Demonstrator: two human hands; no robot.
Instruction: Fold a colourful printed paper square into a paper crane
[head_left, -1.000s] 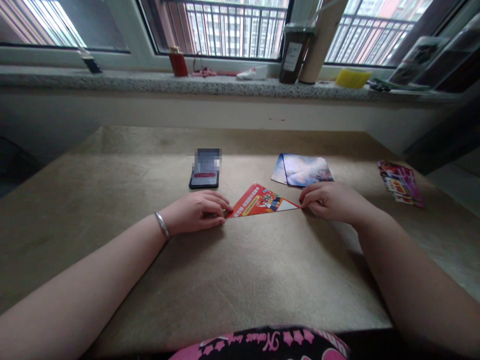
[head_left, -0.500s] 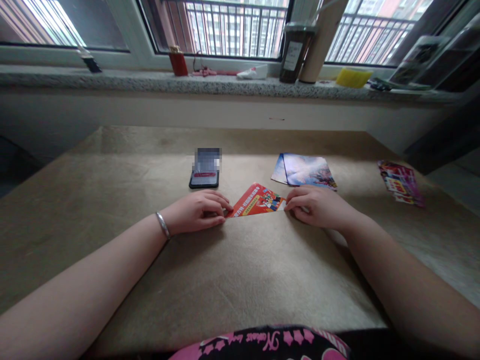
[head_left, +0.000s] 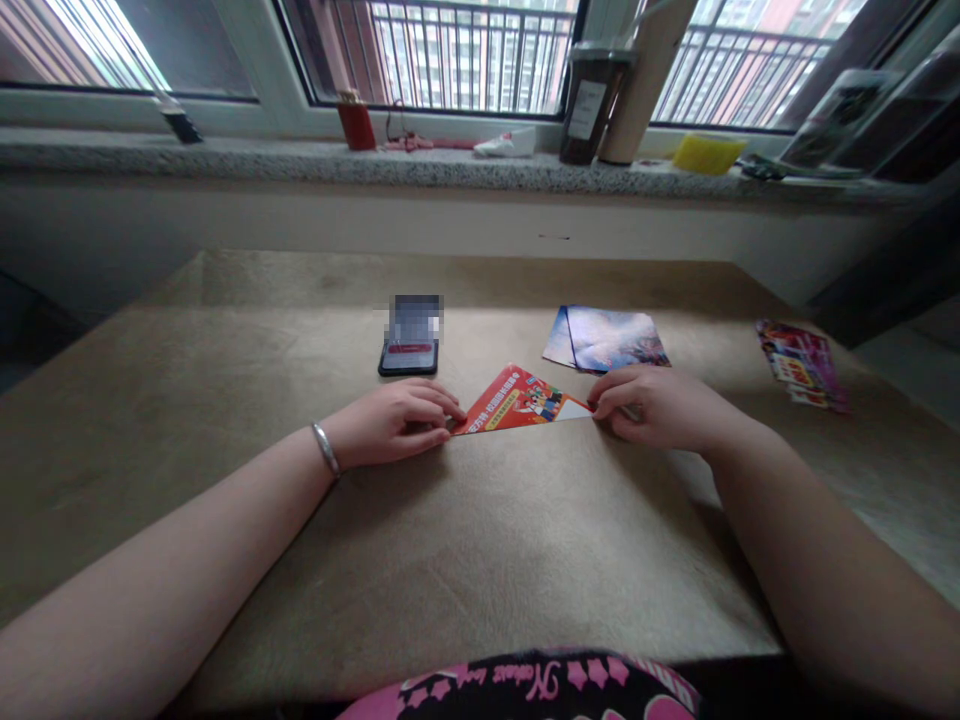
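Left hand: Yours [head_left: 401, 420], silver bracelet [head_left: 325, 450] at the wrist, stays planted, thumb and fingers closed on the paper's left corner.
Right hand: Yours [head_left: 652, 410] slid inward half a second ago and is back out, thumb and fingertips gripping the right tip (a touch short of where it stood a second ago).
Red folded paper: The sheet [head_left: 517, 400] lies as a triangle on the table [head_left: 480, 540], between your hands, long edge toward you; its white patch [head_left: 574, 410] shows more fully again. Such back-and-forth suggests the fold is being smoothed, with the left corner as anchor.
Phone: Beyond your left hand, the handset [head_left: 409, 350] has not moved.
Blue sheets: Two prints [head_left: 615, 335] overlap just beyond your right hand.
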